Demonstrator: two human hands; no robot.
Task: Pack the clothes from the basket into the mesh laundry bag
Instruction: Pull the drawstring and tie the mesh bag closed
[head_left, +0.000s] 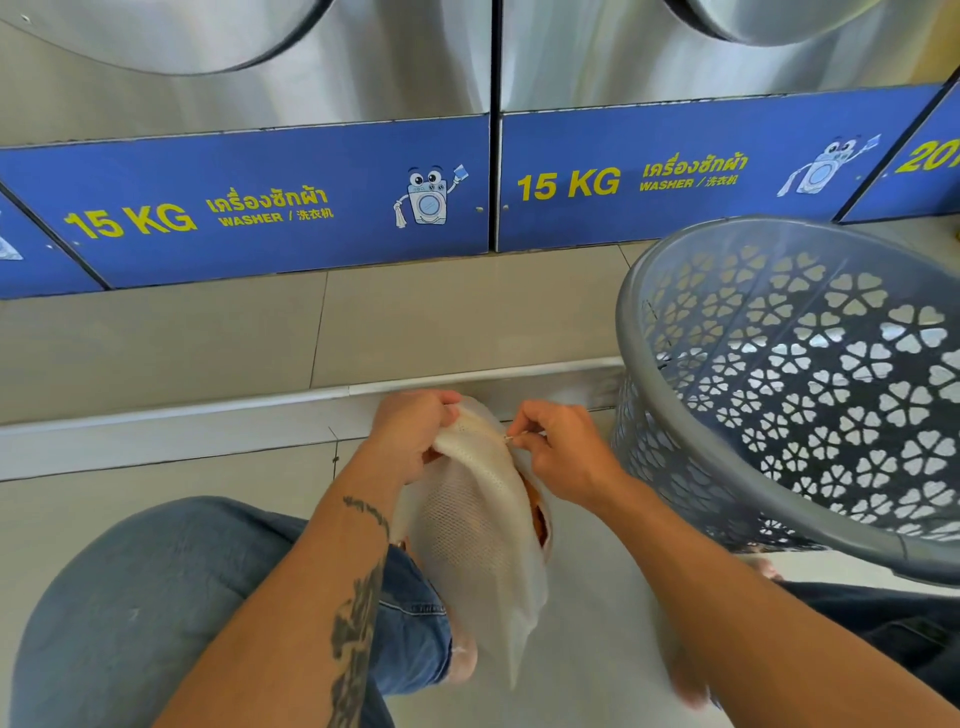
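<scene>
A white mesh laundry bag (475, 525) hangs between my knees, with orange cloth (540, 519) showing at its right side. My left hand (410, 434) grips the bag's top edge. My right hand (558, 449) pinches the small metal zipper pull (511, 438) at the bag's top. The grey plastic basket (810, 395) with flower-shaped holes lies tilted on its side to the right, its mouth facing me; I see no clothes in it.
Two steel washers with blue "15 KG" panels (249, 208) stand close ahead on a tiled step with a metal edge (208, 405). My jeans-clad knees (156, 597) flank the bag on the light tile floor.
</scene>
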